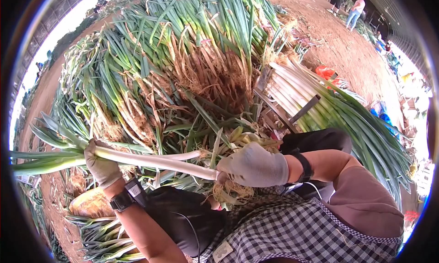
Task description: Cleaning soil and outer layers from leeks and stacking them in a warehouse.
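Observation:
My left hand (101, 165), in a pale work glove, grips a large Welsh onion (157, 161) where its white shank turns into green leaves. The leaves spread out to the left. My right hand (255, 165), also gloved, is closed around the root end of that onion, its thumb and fingers near the base. Shaggy roots (236, 192) hang below the right hand. A second white stalk (181, 156) with roots at its tip lies behind the first; whether the left hand holds it too is hard to tell. Stripped leaves (202, 122) lie beyond my hands.
A large heap of untrimmed onions (205, 33) stands ahead. To the right, peeled white onions (291, 88) lie in a metal rack (305, 108) with upright bars. More onions (106, 239) lie at lower left. An orange plastic bag (325, 72) and people (356, 11) are farther off.

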`<state>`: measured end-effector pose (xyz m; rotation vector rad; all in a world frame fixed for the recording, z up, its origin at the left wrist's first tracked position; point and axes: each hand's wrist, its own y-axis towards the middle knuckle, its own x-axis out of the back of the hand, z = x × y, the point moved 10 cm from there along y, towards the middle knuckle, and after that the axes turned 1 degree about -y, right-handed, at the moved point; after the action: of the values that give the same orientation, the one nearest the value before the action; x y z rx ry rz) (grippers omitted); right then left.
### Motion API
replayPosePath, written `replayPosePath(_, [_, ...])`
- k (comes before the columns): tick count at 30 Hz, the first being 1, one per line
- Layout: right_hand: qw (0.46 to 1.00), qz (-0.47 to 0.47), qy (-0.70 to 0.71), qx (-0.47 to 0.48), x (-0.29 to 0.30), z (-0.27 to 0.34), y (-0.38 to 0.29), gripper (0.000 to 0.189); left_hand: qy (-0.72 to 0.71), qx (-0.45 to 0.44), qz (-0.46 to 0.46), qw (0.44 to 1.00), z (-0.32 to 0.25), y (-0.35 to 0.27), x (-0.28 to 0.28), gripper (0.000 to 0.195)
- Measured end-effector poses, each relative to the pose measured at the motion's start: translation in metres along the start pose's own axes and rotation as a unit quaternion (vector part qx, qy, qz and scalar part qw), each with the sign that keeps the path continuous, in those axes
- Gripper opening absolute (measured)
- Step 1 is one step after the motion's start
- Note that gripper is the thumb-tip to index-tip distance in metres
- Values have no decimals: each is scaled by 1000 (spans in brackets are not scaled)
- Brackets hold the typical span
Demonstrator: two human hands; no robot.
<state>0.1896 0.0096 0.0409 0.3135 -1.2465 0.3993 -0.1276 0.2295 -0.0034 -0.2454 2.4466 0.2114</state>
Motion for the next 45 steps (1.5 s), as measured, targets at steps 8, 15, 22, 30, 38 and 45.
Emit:
replayPosePath(8, [971,-166,-158,73,45,17,-70,22,22,2,-148,989,4,26,60,15])
replayPosePath(15, [976,-149,-144,66,64,-19,-57,21,20,39,-84,995,24,32,46,23])
replayPosePath(22, [970,-5,211,116,41,2,-7,49,-133,-28,135,981,33,-20,-121,22])
replayPosePath(30, [717,-252,643,92,65,-75,99,53,-97,120,180,971,100,-119,-251,42])
replayPosePath(38, [350,-311,883,-18,72,-146,78,36,349,125,253,894,107,-179,-248,32])
replayPosePath(45, [419,-309,853,35,119,-156,43,29,622,-261,174,718,18,-128,-233,22])
